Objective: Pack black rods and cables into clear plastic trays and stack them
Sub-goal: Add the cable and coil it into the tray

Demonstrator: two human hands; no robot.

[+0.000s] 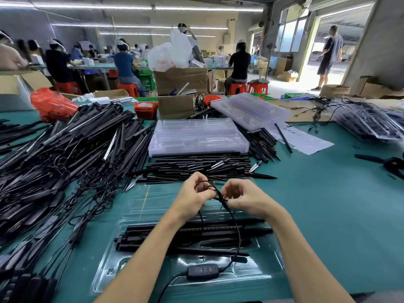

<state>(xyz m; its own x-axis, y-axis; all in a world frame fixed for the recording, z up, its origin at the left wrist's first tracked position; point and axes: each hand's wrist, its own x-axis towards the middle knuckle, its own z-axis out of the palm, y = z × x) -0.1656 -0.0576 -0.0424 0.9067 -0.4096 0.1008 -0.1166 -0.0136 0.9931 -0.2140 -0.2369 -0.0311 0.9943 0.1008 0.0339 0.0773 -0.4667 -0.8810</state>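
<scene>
Both hands (220, 196) pinching a looped black cable (237, 232), above a clear tray (258, 274) holding black rods (175, 235)

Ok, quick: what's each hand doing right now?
Left hand: pinching the looped cable above the tray.
Right hand: pinching the same cable where the strands cross.
</scene>
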